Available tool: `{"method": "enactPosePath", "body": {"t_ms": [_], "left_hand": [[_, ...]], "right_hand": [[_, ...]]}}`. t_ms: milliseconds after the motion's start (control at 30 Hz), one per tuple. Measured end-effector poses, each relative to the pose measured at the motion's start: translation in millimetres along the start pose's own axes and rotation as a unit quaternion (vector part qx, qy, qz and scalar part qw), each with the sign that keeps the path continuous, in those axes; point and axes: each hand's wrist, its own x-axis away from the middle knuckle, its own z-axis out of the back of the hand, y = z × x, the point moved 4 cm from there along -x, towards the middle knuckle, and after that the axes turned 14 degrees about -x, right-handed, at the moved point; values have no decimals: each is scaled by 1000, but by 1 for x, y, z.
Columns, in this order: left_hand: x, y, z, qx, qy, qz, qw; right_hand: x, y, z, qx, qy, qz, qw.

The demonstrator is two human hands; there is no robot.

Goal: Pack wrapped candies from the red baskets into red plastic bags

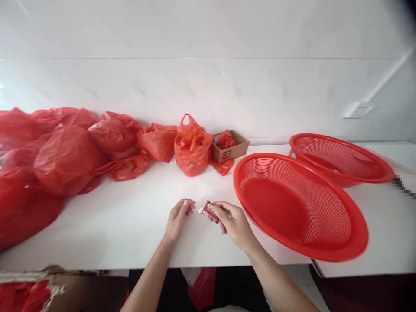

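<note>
My right hand [234, 222] pinches a small dark red packet [209, 211] between thumb and fingers, above the white table. The packet has a dotted black-and-white end and a pale round mark, and that end points toward my left hand. Just to the left of it, my left hand [178, 216] is loosely curled, with its fingers a little apart and nothing visible in it. A small gap lies between the left fingertips and the packet. Close by on the right stands a large red plastic basket [354, 242], tilted, with a mesh wall.
A second red basket [383, 171] stands behind the first. Along the wall are several filled red plastic bags [68, 160] and a tied one [192, 151]. A small cardboard box [235, 151] holds red plastic. Below the table's front edge at left is a carton [78, 290].
</note>
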Motion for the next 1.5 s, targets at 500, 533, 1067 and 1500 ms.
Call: {"method": "enactPosePath", "body": {"t_ms": [500,533,1067,1500], "left_hand": [[-4,-14,6,201,-5,43,979],[-4,-15,6,205,-5,47,978],[3,-14,8,225,-65,44,971],[1,-13,8,263,-34,50,963]], "right_hand": [[-64,56,-9,-72,-75,-61,993],[-65,57,-8,-73,-67,-59,993],[-62,47,1,-87,-4,-21,996],[-59,42,0,-62,-7,-12,998]]}}
